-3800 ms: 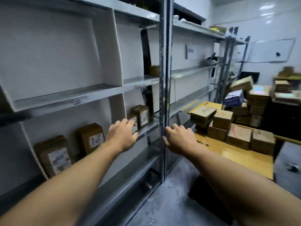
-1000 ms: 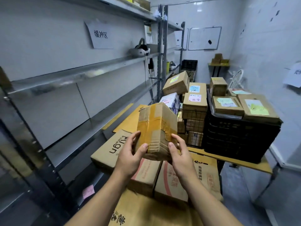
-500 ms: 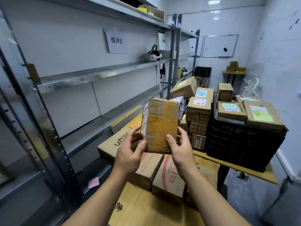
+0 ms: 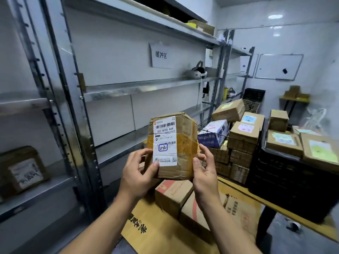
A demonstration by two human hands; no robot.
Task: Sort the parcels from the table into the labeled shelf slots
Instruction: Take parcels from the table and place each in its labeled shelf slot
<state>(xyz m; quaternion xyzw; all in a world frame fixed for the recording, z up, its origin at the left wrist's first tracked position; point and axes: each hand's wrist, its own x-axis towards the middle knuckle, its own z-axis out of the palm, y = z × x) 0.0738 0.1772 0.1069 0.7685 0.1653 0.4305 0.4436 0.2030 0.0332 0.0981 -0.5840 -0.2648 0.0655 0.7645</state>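
Observation:
I hold a small taped cardboard parcel (image 4: 183,143) upright in front of me, above the table. Its white shipping label faces me, with barcodes, the print "507-N705 A68" and a handwritten mark in a blue box. My left hand (image 4: 137,173) grips its lower left edge, thumb on the label. My right hand (image 4: 203,171) grips its lower right edge. Under my hands more parcels (image 4: 172,195) lie on the yellow table (image 4: 236,191). The metal shelf unit (image 4: 132,87) stands to the left, with a paper sign (image 4: 160,55) on its back wall.
Stacked parcels (image 4: 244,132) and a black crate (image 4: 286,173) topped with boxes fill the table's far side. One parcel (image 4: 22,169) stands in a lower left shelf slot. A headset (image 4: 197,72) lies on the middle shelf. A whiteboard (image 4: 278,66) hangs on the far wall.
I have turned the parcel in both hands so its label side now faces me. My view has shifted left toward the shelf.

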